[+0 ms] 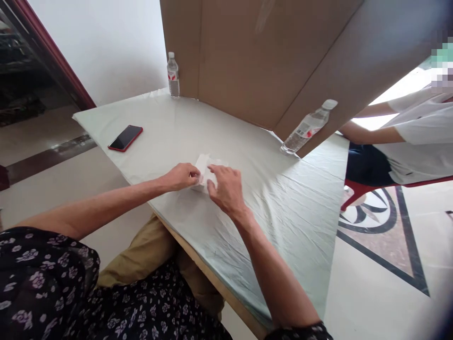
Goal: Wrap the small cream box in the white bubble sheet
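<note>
On the pale table cover lies a small white packet (202, 164) that looks like paper or thin plastic; its exact kind is unclear. My left hand (182, 176) has its fingers curled and pinched at the packet's left edge. Over the packet's right side is my right hand (226, 186), thumb and fingers apart and bent. Its fingertips hover close to the white surface, and I cannot tell whether they touch it. Both hands hide part of the packet.
A phone with a red edge (125, 138) lies to the left. One water bottle (173, 75) stands at the back; another water bottle (307, 128) leans in view by the tall cardboard screen (240, 61). Beyond the screen, a person (410, 132) sits at the right.
</note>
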{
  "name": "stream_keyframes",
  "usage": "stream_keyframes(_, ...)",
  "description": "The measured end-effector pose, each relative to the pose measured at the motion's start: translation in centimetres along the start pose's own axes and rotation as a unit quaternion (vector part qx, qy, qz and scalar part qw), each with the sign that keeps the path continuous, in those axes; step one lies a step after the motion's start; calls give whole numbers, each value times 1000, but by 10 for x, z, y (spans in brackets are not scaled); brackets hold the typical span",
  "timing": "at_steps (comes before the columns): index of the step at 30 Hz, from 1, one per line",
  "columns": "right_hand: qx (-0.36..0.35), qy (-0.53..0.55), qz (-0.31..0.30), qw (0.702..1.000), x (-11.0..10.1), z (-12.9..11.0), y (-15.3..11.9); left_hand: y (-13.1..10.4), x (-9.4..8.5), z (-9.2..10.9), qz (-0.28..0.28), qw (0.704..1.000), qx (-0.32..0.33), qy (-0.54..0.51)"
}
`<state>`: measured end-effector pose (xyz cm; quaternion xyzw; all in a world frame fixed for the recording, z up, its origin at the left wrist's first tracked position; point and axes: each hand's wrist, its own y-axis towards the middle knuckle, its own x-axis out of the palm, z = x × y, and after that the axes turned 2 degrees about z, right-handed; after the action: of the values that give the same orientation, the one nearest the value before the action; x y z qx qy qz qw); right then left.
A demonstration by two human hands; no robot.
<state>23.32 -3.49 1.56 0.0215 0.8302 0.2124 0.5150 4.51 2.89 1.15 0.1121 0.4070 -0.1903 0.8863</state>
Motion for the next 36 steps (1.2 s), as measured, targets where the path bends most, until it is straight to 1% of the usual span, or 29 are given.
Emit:
stream_keyframes(1, 54, 15, 21, 998, -7, 8, -6, 0, 3, -3, 15, 999, 30, 39)
stream_keyframes(2, 112, 36, 17, 993, -12, 16, -13, -1, 6, -6, 24, 996, 58, 59)
stream_keyframes(4, 209, 73, -39, 974, -17, 30, -26, -3, 11, -13, 36, 992, 97, 66)
stream_keyframes(5, 242, 86, -71, 964, -16, 34, -32, -4, 14, -15, 43, 991, 109, 64)
stream_keyframes(6, 268, 97, -95, 954, -13, 37, -36, -6, 17, -18, 52, 990, 116, 61)
stream_keyframes(8, 308, 125, -109, 937, -2, 38, -38, -11, 22, -20, 71, 988, 125, 63)
stream_keyframes(12, 376, 223, -90, 895, 22, 33, -26, -18, 31, -17, 83, 982, 145, 88)
stream_keyframes(13, 384, 235, -79, 890, 26, 32, -22, -19, 33, -16, 86, 980, 147, 99)
stream_keyframes(14, 384, 235, -60, 891, 29, 31, -18, -19, 34, -14, 88, 979, 147, 110)
stream_keyframes(17, 353, 204, 7, 913, 36, 27, -11, -21, 34, -9, 90, 976, 137, 146)
stream_keyframes(22, 299, 152, 41, 941, 39, 15, -9, -22, 32, 3, 69, 977, 108, 168)
stream_keyframes(25, 279, 154, 72, 945, 39, 6, -7, -21, 31, 9, 46, 981, 84, 167)
stream_keyframes(31, 300, 246, 70, 919, 42, -9, -4, -18, 30, 14, -9, 988, 55, 146)
stream_keyframes(33, 294, 243, 62, 922, 42, -12, -5, -17, 29, 12, -17, 990, 54, 130)
stream_keyframes(36, 253, 215, 31, 943, 39, -17, -9, -15, 30, 5, -23, 995, 57, 73)
